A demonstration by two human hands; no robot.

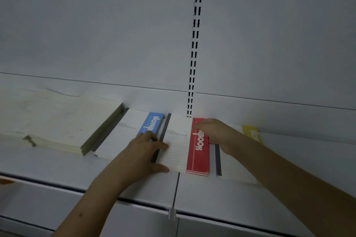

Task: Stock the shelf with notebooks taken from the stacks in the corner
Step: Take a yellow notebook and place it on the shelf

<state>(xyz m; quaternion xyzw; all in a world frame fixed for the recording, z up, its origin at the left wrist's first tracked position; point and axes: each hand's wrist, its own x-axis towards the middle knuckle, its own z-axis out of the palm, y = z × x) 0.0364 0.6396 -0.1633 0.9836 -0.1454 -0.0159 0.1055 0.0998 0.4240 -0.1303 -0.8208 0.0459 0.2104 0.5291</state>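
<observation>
Red-banded notebook stack (192, 146) flat on white shelf (231, 194)

slotted upright (194, 48), white back panel (96, 25)

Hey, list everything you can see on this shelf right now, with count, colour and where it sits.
Cream paper stack: one, cream, far left of shelf.
Blue notebook stack: one, white with blue band, right of the cream stack.
Red notebook stack: one, white with red band, centre.
Yellow notebook stack: one, white with yellow band, right, partly hidden.
Shelf: one, white.
Slotted upright: one, white, back panel.
Left hand: grips the red stack's left edge.
Right hand: rests on the red stack's right side.
</observation>
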